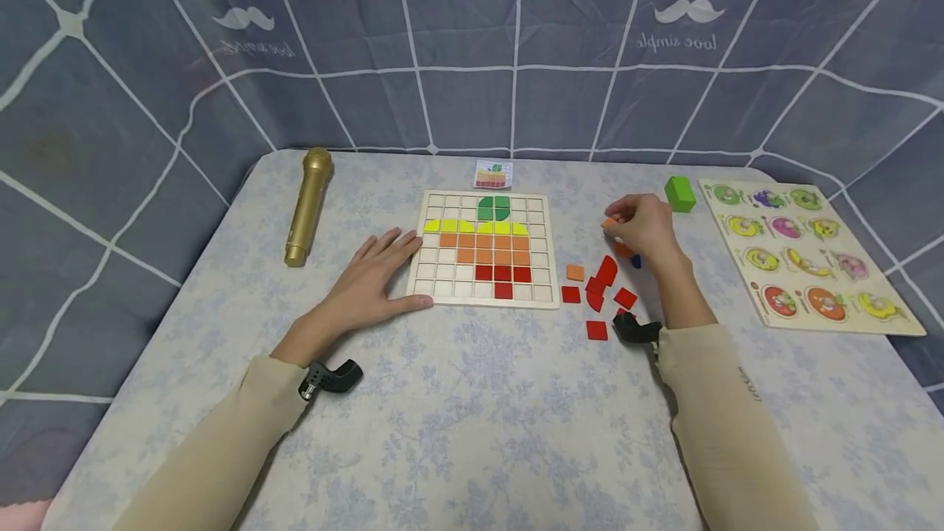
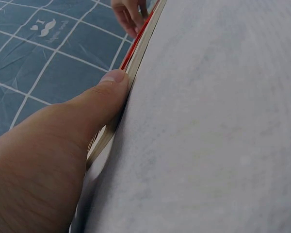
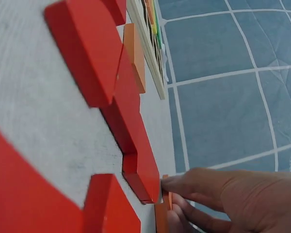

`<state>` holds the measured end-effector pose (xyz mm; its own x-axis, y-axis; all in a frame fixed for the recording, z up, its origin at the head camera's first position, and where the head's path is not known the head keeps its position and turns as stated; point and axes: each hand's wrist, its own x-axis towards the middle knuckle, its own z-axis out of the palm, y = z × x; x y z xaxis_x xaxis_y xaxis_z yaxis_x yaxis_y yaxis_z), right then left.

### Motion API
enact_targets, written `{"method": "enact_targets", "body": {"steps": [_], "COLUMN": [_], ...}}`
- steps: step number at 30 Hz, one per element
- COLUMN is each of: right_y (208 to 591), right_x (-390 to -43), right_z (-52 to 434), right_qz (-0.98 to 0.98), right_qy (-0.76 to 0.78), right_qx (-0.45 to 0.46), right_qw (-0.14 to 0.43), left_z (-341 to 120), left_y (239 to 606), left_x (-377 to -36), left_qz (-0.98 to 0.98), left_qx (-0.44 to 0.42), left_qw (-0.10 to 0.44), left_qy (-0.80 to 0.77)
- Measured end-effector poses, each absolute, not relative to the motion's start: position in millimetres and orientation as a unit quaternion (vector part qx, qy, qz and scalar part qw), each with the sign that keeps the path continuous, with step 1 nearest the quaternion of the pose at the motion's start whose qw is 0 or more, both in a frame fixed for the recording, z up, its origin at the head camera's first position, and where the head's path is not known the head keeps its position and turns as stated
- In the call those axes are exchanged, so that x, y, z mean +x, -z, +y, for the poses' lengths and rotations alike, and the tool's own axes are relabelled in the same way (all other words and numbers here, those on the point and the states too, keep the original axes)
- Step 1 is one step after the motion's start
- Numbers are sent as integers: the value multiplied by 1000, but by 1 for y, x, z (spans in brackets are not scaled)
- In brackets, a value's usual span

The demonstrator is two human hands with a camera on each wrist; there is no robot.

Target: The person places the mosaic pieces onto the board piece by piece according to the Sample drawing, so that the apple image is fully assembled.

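Two hands (image 1: 372, 273), one board (image 1: 542, 285), one microphone (image 1: 308, 205)

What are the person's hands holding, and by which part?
The right hand pinches a small orange wooden tile by its edges with the fingertips. The left hand holds nothing; it rests flat against the wooden grid board, at its left edge.

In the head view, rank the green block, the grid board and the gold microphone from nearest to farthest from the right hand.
1. Green block: just beyond the right hand, toward the fruit puzzle.
2. Grid board: to the hand's left, mid-table.
3. Gold microphone: far left, past the board.
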<state>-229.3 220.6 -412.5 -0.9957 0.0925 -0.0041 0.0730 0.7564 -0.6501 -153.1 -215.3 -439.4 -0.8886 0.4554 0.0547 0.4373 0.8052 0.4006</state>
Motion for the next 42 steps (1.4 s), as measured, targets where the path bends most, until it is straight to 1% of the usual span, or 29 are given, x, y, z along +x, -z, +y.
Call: {"method": "enact_targets", "body": {"steps": [6, 12, 18, 24, 27, 36, 42], "right_y": [411, 403, 394, 390, 389, 397, 402], "right_x": [-233, -231, -230, -230, -230, -233, -234], "right_z": [220, 202, 167, 121, 97, 42, 15], "right_qz": [-935, -925, -920, -910, -903, -884, -883], "right_qy": [-353, -375, -377, -364, -366, -376, -373], "right_qx": [-13, 50, 106, 194, 219, 272, 278], "right_qw": [34, 23, 7, -39, -56, -56, -58], "left_z": [-215, -214, -210, -211, -211, -213, -215], "left_y": [441, 443, 443, 445, 445, 442, 442], "left_x": [-154, -155, -156, -156, -156, -154, -152], "left_qz": [950, 950, 948, 947, 947, 946, 946], "left_qx": [234, 232, 238, 242, 243, 239, 238], "left_qw": [17, 16, 11, 10, 7, 11, 14], "left_qy": [-207, -207, -212, -212, -210, -216, -218]}}
